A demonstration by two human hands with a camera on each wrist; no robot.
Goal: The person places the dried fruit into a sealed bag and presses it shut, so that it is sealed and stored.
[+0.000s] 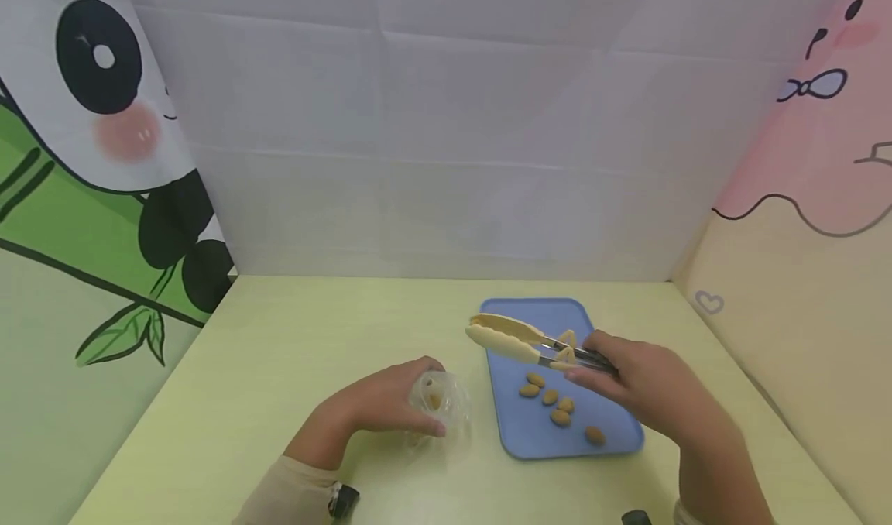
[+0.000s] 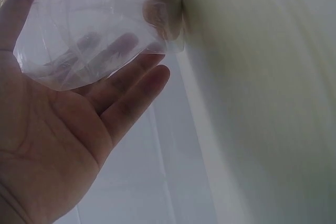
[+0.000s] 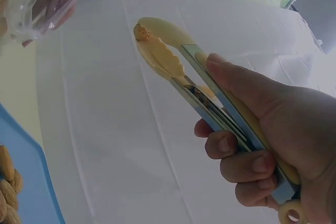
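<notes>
A person's left hand [image 1: 386, 397], thumb and fingers curved around its wall, grips a clear plastic cup [image 1: 454, 405] holding brown nuts [image 2: 157, 17], apparently almonds. Just beyond and right of those fingertips, pale-tipped tongs [image 1: 505, 344] reach leftward, long axis running from the right hand [image 1: 651, 378] to past the cup's far side. Their tips, nearly together, appear nearer the left fingers; whether the brownish piece [image 3: 143, 32] there is a nut cannot be told. Right fingers wrap the handles above a blue tray [image 1: 519, 432], six loose nuts [image 1: 560, 417] lying below them.
</notes>
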